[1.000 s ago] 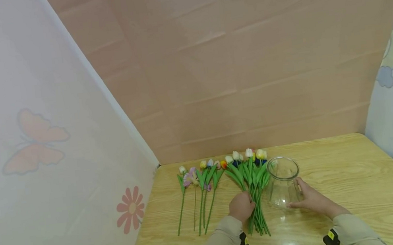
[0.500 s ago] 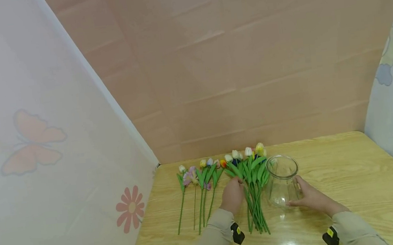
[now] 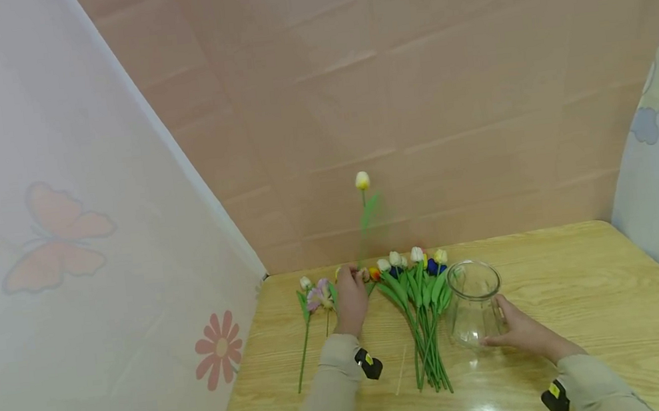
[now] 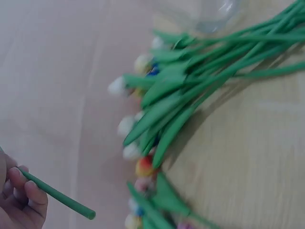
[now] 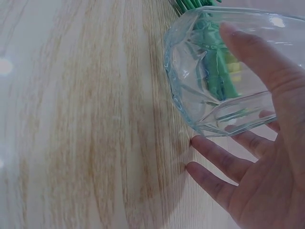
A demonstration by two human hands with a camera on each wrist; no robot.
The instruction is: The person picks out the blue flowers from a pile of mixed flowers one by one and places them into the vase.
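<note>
Rounded tulip head (image 3: 362,180) lifted upright, smooth green stem (image 4: 61,197), faceted glass jar (image 3: 473,319)

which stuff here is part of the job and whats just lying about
In the job, by the look of it:
tulip, held by the left hand
glass vase, with the right hand against it

Lying about, held by neither hand:
tulip bunch beside the vase
loose flowers further left

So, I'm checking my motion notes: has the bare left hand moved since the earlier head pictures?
Yes: the bare left hand has moved leftward and forward, farther from the clear, round-rimmed glass vase, which stayed put.
</note>
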